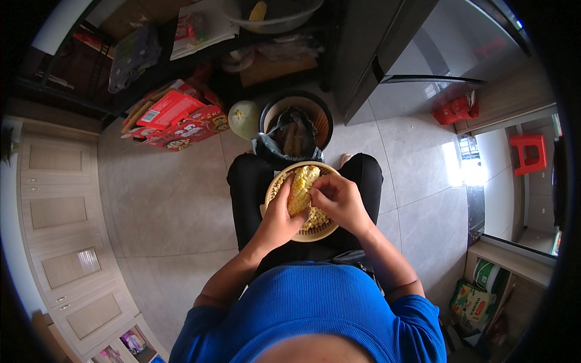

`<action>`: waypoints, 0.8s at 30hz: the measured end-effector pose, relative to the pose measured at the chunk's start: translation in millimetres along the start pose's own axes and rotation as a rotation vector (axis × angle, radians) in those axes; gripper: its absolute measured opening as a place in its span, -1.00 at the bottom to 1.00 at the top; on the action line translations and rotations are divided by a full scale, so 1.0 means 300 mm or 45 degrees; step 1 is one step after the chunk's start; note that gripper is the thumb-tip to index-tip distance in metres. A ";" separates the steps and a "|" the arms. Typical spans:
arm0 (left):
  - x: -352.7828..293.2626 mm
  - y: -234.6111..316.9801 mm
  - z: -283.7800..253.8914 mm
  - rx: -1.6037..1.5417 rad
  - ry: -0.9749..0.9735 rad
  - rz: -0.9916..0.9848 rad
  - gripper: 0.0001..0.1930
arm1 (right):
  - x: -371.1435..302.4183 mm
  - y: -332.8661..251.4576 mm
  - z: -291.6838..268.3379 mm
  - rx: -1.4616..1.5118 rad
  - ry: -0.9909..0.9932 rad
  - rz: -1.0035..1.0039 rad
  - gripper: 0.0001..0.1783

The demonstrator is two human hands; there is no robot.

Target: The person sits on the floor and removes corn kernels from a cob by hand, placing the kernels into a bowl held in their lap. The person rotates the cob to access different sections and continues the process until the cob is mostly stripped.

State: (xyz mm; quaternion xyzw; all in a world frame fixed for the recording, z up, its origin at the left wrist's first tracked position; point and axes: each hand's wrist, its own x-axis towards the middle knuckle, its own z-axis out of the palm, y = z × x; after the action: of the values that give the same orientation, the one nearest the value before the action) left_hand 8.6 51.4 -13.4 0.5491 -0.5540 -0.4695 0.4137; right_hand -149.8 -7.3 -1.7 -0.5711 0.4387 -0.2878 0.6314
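A yellow ear of corn [301,189] stands tilted over a round tan basket [310,238] on my lap. Wrapped around its left side and lower end is my left hand [279,213], closed on it. From the other side my right hand [340,199] presses curled fingers and thumb against the kernels; whether loose kernels are between those fingertips is hidden. Part of the ear's upper surface looks pale and stripped. Loose corn kernels [316,219] lie in the basket below both hands, and more show beside the left fingers.
Past my knees stands a bin [329,115] with a dark bag [266,147] over its rim. A pale green melon [243,119] and red cartons [181,124] sit to its left. Another corn ear [258,11] lies in a clear bowl [284,24] on the shelf. A dark refrigerator [375,54] stands at right.
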 end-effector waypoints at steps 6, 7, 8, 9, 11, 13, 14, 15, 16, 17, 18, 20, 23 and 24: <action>0.015 0.033 -0.002 -0.298 -0.044 -0.149 -0.29 | -0.007 0.006 -0.014 0.140 0.017 0.016 -0.85; 0.019 0.035 0.001 -0.258 -0.026 -0.130 -0.32 | -0.011 -0.002 -0.016 0.307 -0.001 0.057 -0.81; 0.020 0.038 0.004 -0.217 -0.008 -0.110 -0.35 | -0.011 -0.005 -0.019 0.367 -0.023 0.051 -0.80; 0.018 0.044 0.008 -0.154 0.021 -0.079 -0.35 | -0.010 -0.007 -0.023 0.427 -0.045 0.045 -0.79; 0.016 0.058 0.014 -0.023 0.072 -0.017 -0.36 | -0.002 0.007 -0.028 0.516 -0.120 0.044 -0.73; 0.013 0.066 0.021 0.170 0.135 0.073 -0.36 | -0.007 0.004 -0.018 0.548 -0.101 0.044 -0.70; 0.012 0.072 0.024 0.267 0.167 0.117 -0.36 | -0.009 0.003 -0.010 0.565 -0.093 0.045 -0.68; 0.014 0.085 0.024 0.326 0.163 0.121 -0.33 | -0.009 0.006 -0.003 0.538 -0.075 0.022 -0.66; 0.013 0.090 0.024 0.363 0.166 0.124 -0.32 | -0.010 0.010 0.004 0.510 -0.057 -0.001 -0.64; 0.011 0.094 0.025 0.400 0.169 0.126 -0.31 | -0.010 0.014 0.009 0.482 -0.038 -0.023 -0.62; 0.009 0.095 0.026 0.436 0.172 0.129 -0.30 | -0.008 0.018 0.012 0.475 -0.031 -0.019 -0.61; 0.003 0.092 0.028 0.440 0.178 0.126 -0.29 | -0.003 0.022 0.016 0.462 -0.019 -0.011 -0.58; 0.002 0.095 0.024 0.408 0.167 0.124 -0.28 | 0.001 -0.002 0.011 0.472 -0.061 0.011 -0.58; 0.002 0.096 0.023 0.391 0.159 0.123 -0.28 | 0.000 -0.002 0.011 0.451 -0.059 0.015 -0.59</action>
State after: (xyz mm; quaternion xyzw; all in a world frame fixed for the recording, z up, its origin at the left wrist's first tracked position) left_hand -4.6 49.9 13.2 0.6067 -0.6182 -0.3239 0.3806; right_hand -146.7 -5.8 -1.2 -0.4549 0.3697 -0.3435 0.7338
